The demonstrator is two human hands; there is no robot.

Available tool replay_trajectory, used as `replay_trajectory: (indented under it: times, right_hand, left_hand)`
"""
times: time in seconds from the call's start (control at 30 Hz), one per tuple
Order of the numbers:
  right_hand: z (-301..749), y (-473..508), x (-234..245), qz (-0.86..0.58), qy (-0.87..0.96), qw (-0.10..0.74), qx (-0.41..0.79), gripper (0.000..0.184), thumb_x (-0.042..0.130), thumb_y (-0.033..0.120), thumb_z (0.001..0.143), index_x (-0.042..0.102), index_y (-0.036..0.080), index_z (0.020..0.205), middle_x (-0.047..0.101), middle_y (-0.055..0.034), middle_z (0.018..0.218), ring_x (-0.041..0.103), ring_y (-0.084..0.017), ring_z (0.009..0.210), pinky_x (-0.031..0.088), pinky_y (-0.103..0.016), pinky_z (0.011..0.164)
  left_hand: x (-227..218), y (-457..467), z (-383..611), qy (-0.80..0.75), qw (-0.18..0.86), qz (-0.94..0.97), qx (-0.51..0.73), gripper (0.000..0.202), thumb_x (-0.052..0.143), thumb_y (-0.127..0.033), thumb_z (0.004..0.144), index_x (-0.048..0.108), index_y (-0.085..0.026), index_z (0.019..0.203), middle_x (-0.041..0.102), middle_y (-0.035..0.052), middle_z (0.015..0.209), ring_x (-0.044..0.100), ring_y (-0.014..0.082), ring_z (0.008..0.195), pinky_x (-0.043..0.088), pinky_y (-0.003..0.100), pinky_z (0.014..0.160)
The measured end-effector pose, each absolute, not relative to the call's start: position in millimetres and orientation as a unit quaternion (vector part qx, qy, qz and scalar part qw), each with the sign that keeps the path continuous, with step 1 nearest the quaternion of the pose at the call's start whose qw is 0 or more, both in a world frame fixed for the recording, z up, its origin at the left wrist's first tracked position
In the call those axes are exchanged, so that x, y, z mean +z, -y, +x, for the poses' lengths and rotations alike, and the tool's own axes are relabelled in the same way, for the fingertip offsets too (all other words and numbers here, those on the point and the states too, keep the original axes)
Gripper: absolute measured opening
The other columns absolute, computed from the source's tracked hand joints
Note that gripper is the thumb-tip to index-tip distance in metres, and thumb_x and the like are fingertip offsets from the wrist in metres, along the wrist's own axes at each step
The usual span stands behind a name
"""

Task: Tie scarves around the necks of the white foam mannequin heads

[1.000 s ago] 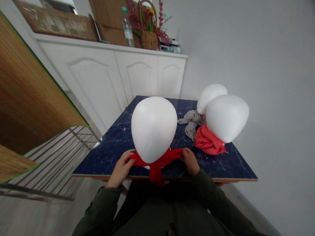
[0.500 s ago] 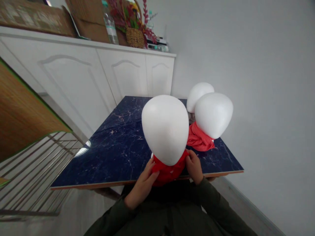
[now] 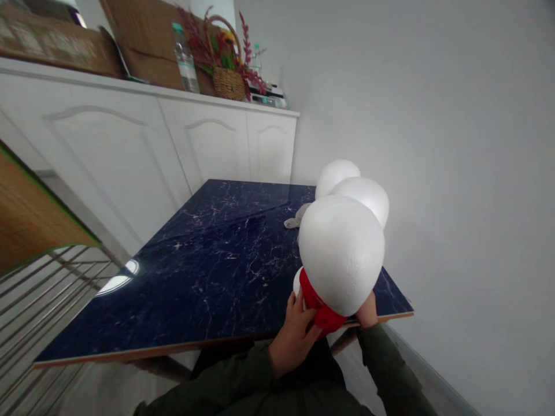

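A white foam head [image 3: 341, 254] with a red scarf [image 3: 319, 307] round its neck stands at the near right edge of the dark blue marble table [image 3: 208, 271]. My left hand [image 3: 295, 338] is wrapped round the neck and scarf on its left side. My right hand [image 3: 367, 312] grips the neck on the right, its fingers mostly hidden behind the head. Two more white foam heads [image 3: 366, 193] [image 3: 336, 172] stand behind it along the table's right side. A grey scarf [image 3: 296, 216] lies beside them.
White cabinets [image 3: 173, 144] run behind the table, topped with cardboard boxes [image 3: 143, 34], a water bottle [image 3: 184, 58] and a flower basket [image 3: 228, 81]. A metal rack [image 3: 39, 300] with a wooden board stands at the left. A plain wall is at the right.
The foam head with the red scarf has moved from the table's near middle to the near right, next to the other heads. Both hands shifted from the scarf ends to the neck.
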State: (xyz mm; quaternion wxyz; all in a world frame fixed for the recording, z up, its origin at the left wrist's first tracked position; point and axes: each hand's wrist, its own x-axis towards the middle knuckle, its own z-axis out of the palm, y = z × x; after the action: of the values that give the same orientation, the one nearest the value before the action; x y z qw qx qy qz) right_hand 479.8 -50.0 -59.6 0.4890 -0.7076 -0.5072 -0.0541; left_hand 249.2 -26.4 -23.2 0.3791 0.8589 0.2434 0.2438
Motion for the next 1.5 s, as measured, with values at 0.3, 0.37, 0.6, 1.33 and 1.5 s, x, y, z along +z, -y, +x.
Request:
replay_trajectory:
  times: [0.3,0.37,0.6,1.33,1.5]
  right_hand:
    - [491.5,21.3,-55.3,-0.647,0.540,0.539,-0.009,0.040,0.044,0.051,0.074,0.063,0.016,0.082,0.063,-0.0113,0.089,0.054,-0.026,0.090,0.042,-0.042,0.085]
    - [493.3,13.3,-54.6,-0.649,0.543,0.532,0.011,0.038,0.046,0.048,0.072,0.063,0.016,0.081,0.064,-0.0121,0.089,0.055,-0.026,0.090,0.042,-0.042,0.084]
    - [491.1,9.6,-60.0,-0.694,0.464,0.550,0.026,0.037,0.052,0.038,0.065,0.060,0.012,0.090,0.060,-0.0154,0.102,0.054,-0.029,0.097,0.043,-0.040,0.084]
    - [465.9,86.2,-43.5,-0.706,0.295,0.642,0.033,0.024,0.060,0.036,0.068,0.047,0.017,0.072,0.052,-0.0008,0.076,0.051,-0.015,0.071,0.041,-0.027,0.065]
    - [405.9,104.4,-26.3,-0.606,0.544,0.548,-0.192,0.022,0.054,0.014,0.072,0.037,0.019,0.060,0.046,0.0002,0.067,0.046,-0.014,0.063,0.035,-0.026,0.057]
  left_hand:
    - [-19.6,20.8,249.0,-0.284,0.406,0.839,0.225,0.024,0.045,-0.023,0.081,0.061,-0.025,0.099,0.011,-0.0003,0.145,0.001,0.0272,0.132,0.006,0.052,0.106]
    - [-18.7,15.4,253.9,-0.282,0.397,0.840,0.241,0.025,0.043,-0.023,0.081,0.060,-0.025,0.100,0.015,-0.0003,0.144,0.004,0.0253,0.132,0.004,0.051,0.107]
    - [-28.2,2.0,256.2,-0.294,0.381,0.836,0.264,0.031,0.051,-0.024,0.076,0.057,-0.022,0.107,0.023,0.0053,0.141,0.010,0.0268,0.132,0.009,0.049,0.107]
    - [-16.1,-70.2,143.6,-0.348,0.490,0.777,0.187,0.032,0.045,-0.035,0.080,0.053,-0.017,0.105,0.060,0.0050,0.097,0.056,0.0154,0.086,0.044,0.027,0.078]
    - [0.8,-106.3,140.6,-0.324,0.407,0.845,0.129,0.025,0.046,-0.035,0.078,0.058,-0.018,0.092,0.060,0.0014,0.079,0.054,0.0130,0.071,0.041,0.024,0.067]
